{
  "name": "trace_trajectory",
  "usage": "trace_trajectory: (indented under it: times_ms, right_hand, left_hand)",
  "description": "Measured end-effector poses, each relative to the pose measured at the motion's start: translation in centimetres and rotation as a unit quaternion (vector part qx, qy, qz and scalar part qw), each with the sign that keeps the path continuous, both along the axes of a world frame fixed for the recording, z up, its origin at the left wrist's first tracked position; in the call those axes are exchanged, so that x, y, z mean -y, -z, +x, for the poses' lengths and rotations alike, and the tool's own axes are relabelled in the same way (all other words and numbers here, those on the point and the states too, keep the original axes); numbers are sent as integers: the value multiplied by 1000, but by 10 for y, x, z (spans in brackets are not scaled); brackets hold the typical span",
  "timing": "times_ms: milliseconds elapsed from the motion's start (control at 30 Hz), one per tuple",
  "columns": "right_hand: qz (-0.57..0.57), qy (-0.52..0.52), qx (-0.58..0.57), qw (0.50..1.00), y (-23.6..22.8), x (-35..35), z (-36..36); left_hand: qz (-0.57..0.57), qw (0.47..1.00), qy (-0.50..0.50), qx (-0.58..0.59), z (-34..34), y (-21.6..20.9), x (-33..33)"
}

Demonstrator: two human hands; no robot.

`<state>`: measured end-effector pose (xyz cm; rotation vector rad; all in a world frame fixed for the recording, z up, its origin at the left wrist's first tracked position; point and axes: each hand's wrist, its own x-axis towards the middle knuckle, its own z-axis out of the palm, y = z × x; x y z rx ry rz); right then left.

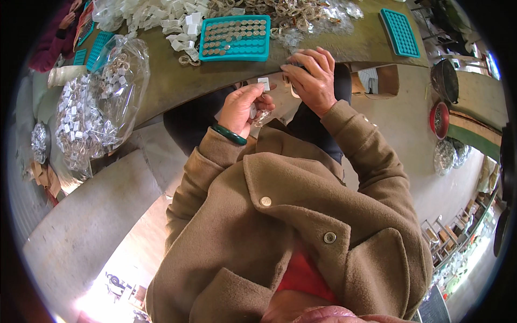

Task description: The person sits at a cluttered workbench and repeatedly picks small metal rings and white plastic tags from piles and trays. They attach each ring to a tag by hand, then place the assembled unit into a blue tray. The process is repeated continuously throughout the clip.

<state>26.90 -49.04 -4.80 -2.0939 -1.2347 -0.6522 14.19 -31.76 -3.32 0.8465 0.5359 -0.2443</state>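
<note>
My left hand point(240, 107), with a dark green bangle on its wrist, pinches a small white square piece point(264, 83) between thumb and fingertips, and a small clear plastic bag point(262, 117) hangs below the palm. My right hand point(314, 78) is curled over the table edge just right of it, its fingers bent around something small that I cannot make out. Both hands are held over my lap, in front of a teal tray point(235, 37) filled with rows of round metal pieces. A brown coat covers my arms.
The olive table point(177, 81) holds heaps of white square pieces point(161, 16) and metal rings point(291, 11), another teal tray point(400, 32) at right, and a large clear bag of parts point(97, 107) at left. Another person's sleeve point(51, 43) shows top left. Bowls point(444, 81) stand on the floor at right.
</note>
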Motion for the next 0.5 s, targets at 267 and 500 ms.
trace_trajectory:
  times_ms: [267,500]
  right_hand:
    - [150,-38,-422,893,-28,-9,-20]
    - [167,-113,-625,755,-52,-23,-29]
  left_hand:
    - [-106,994,-8,14,3,-12,-1]
    - [-44,996,-62,49,-7,-23,-6]
